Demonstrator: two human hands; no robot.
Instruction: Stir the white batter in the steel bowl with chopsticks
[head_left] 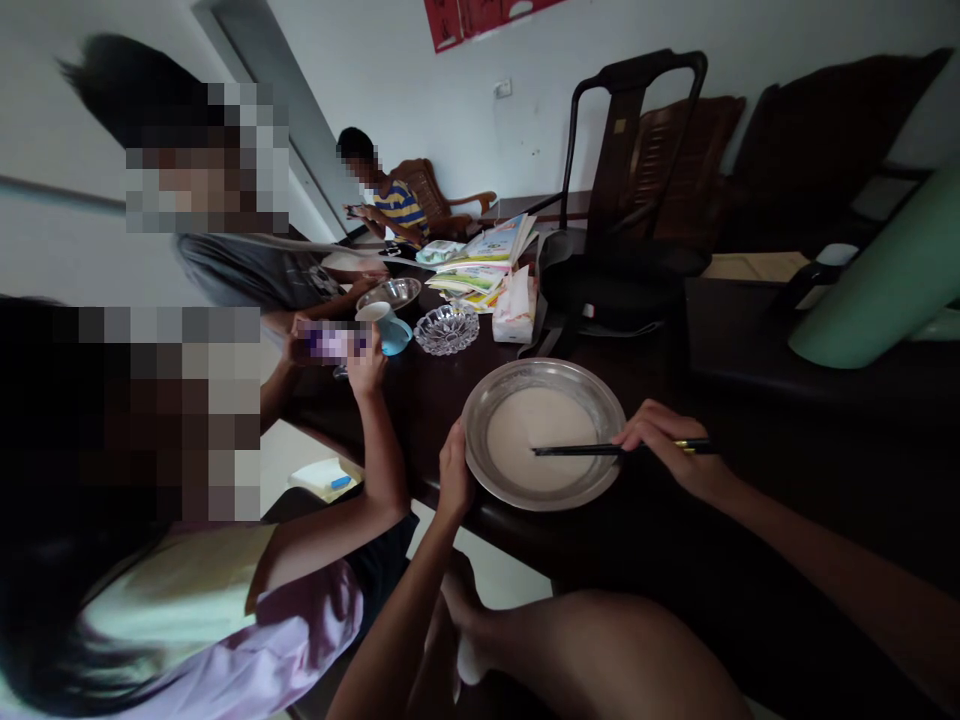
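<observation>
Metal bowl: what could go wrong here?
Spill: the metal bowl sits near the edge of the table; a knock might spill the pale liquid. Slide: the left hand touches only one side, so the bowl could shift. Splash: a brisk stroke of the chopsticks in the right hand might throw drops.

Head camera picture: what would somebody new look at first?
Probably the shiny metal bowl of pale liquid near the middle, with the left hand at its side and the right hand holding black chopsticks that reach into it. Next, perhaps, the big green cylinder at far right and red wall hanging up top.
</observation>
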